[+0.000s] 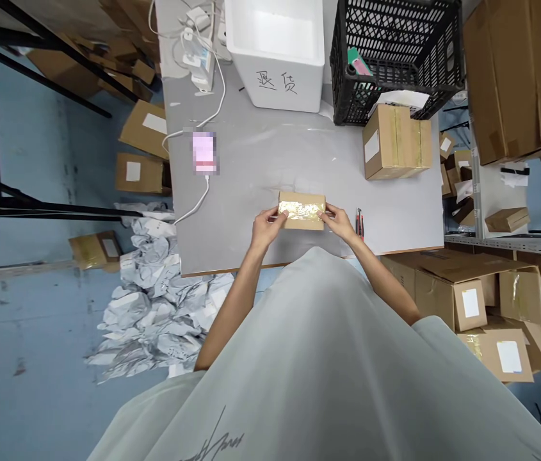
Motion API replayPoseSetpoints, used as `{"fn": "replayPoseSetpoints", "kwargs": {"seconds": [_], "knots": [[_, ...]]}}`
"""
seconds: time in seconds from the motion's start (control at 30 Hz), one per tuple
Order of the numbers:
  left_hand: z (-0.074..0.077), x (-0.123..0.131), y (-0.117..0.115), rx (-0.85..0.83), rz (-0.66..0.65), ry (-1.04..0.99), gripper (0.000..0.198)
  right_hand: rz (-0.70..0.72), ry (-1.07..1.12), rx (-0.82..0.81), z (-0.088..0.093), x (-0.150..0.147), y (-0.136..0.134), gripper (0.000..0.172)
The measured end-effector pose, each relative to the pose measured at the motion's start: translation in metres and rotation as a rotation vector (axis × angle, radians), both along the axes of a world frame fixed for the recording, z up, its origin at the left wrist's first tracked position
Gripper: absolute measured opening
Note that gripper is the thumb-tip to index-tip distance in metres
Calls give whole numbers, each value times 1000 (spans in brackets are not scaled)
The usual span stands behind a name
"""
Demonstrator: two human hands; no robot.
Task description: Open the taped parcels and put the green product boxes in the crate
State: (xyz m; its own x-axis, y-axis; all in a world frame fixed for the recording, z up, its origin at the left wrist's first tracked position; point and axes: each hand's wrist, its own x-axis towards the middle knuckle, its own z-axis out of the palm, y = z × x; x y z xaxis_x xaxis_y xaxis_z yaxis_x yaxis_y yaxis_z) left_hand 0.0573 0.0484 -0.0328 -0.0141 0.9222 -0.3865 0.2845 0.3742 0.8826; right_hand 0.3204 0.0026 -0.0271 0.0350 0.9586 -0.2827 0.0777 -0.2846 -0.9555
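Observation:
A small cardboard box (301, 210) with shiny clear tape across its top lies on the grey table (260, 160) near the front edge. My left hand (266, 225) grips its left end with the fingers closed on it. My right hand (338, 221) holds the right end the same way. A red-handled box cutter (359, 223) lies on the table just right of my right hand.
A larger taped carton (395, 142), a black plastic crate (395, 57) and a white foam box (277, 51) stand at the back. A phone (203, 152) on a white cable lies at the left. White mailer bags (155, 301) are piled on the floor left; cartons (481, 301) right.

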Motion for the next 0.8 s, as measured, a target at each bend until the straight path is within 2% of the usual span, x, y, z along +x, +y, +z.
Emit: {"fn": "replayPoseSetpoints", "kwargs": {"seconds": [0.17,0.23,0.3,0.4,0.5,0.57,0.67,0.8], "knots": [[-3,-9,-7,59,-58,-27,54,2,17,36,11,1,-5,78],[-10,-13,-16,72,-85,-106,58,-23,9,41,14,4,-12,78],[-22,-16,-27,49,-103,-182,63,-47,-19,42,13,6,-22,69],[-43,-16,-44,-38,-129,-210,65,-58,-12,4,1,9,-38,59],[-60,-15,-57,-127,-177,-179,62,-72,-31,-100,-21,12,-53,57],[-69,-15,-62,-192,-220,-151,58,-76,-91,-177,-34,15,-60,50],[-77,-15,-58,-261,-244,-98,56,-58,-172,-230,-45,20,-61,43],[-83,-5,-28,-194,-186,-65,69,-127,-180,-228,-46,22,-33,57]]}}
